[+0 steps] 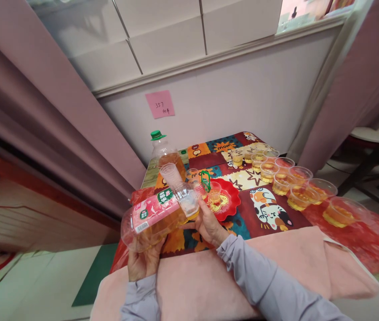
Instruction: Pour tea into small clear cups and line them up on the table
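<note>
A large clear juice bottle [157, 211] with a pink and green label lies tilted over the table, its mouth end to the right. My left hand [145, 262] is closed around its underside and supports it. In my right hand [209, 226] is a clear plastic cup [189, 206], held at the bottle's mouth end with some yellow liquid in its bottom. Just beyond, a red scalloped plate [232, 208] carries another clear cup [214, 192]. A green plastic ring handle [205, 180] shows beside it. The bottle's opening is partly hidden by the cup.
Behind the held bottle stand a second juice bottle [169, 157] with a green cap and a stack of clear cups [171, 175]. Several cups of yellow liquid [304, 197] line the table's right side. A pink cloth [205, 281] covers the front edge.
</note>
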`<state>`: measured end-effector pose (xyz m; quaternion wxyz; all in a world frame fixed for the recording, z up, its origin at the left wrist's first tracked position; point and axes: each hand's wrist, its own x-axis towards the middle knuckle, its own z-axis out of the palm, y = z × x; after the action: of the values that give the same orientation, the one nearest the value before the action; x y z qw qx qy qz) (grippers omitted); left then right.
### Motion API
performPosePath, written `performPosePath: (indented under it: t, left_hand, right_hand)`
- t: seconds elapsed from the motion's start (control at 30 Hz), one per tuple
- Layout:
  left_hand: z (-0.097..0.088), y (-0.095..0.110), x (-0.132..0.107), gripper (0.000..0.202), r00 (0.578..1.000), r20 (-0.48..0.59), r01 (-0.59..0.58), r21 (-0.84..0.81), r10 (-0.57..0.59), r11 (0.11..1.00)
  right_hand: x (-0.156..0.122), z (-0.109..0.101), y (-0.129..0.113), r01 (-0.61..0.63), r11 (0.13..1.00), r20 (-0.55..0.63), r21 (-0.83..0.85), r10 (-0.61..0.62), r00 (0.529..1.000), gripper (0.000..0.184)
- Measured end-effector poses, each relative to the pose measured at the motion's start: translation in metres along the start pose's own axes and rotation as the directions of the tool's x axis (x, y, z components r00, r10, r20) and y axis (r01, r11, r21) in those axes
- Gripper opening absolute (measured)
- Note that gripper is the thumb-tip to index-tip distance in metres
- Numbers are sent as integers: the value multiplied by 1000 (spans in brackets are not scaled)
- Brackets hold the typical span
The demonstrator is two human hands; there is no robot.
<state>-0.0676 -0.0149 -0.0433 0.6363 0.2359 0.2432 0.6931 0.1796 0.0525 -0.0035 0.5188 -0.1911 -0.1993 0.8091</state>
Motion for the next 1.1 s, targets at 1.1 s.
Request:
performPosePath:
  t: [1.1]
  left_hand:
    - [-10, -2, 2, 48, 1000, -16, -6, -38, 5, 999]
  right_hand:
    - [1, -2, 2, -11, 1000, -9, -13, 11, 1000, 53]
